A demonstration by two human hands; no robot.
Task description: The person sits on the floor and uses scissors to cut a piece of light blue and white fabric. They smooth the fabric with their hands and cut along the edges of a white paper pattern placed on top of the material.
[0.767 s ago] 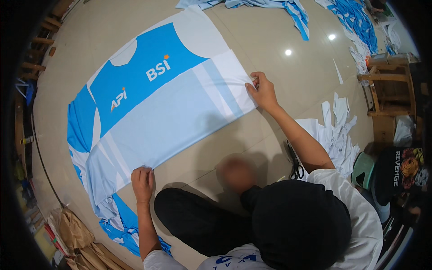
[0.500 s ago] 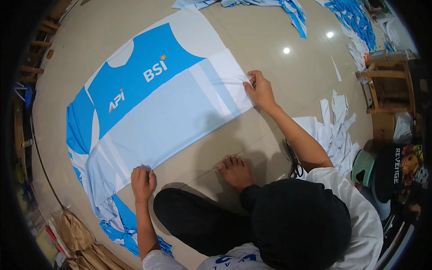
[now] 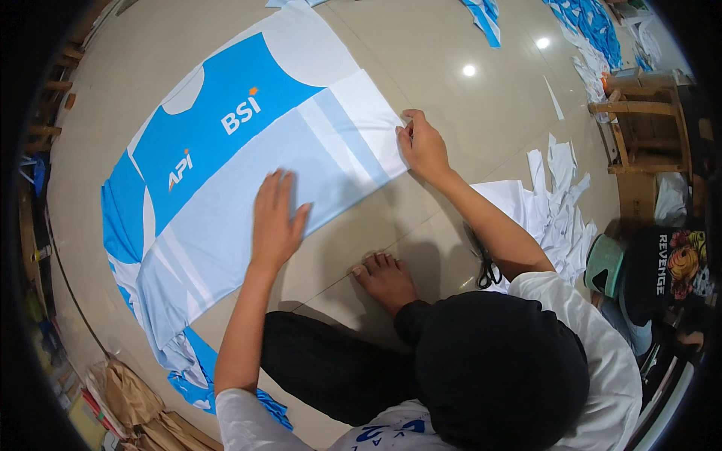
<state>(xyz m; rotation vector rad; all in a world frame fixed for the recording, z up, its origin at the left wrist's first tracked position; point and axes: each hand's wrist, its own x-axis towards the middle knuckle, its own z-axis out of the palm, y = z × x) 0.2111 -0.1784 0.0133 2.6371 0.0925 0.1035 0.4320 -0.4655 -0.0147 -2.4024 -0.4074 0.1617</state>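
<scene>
Sheets of printed fabric lie on the tiled floor: a bright blue panel point(image 3: 195, 139) with white lettering and shapes, and in front of it a pale blue, white-striped strip point(image 3: 195, 255). My left hand point(image 3: 280, 219) rests palm down on the pale strip, its fingers extended and a little apart. My right hand point(image 3: 421, 150) pinches the white right end point(image 3: 361, 105) of the strip between thumb and fingers. Below the left part, crumpled blue and white fabric point(image 3: 192, 383) lies beside my bare foot point(image 3: 387, 282) and my dark-clad leg. Black scissors point(image 3: 485, 267) lie right of the foot.
White offcuts point(image 3: 560, 210) lie at the right, near wooden stools point(image 3: 643, 105). Blue and white fabric piles point(image 3: 587, 34) are at the top. A black cap point(image 3: 639, 267) and green item point(image 3: 602, 259) sit at right, brown sacks point(image 3: 128, 398) at lower left.
My left hand has left the strip's near edge and moved up and right onto its surface, fingers straightened. My right hand still grips the end. The whole view has shifted slightly.
</scene>
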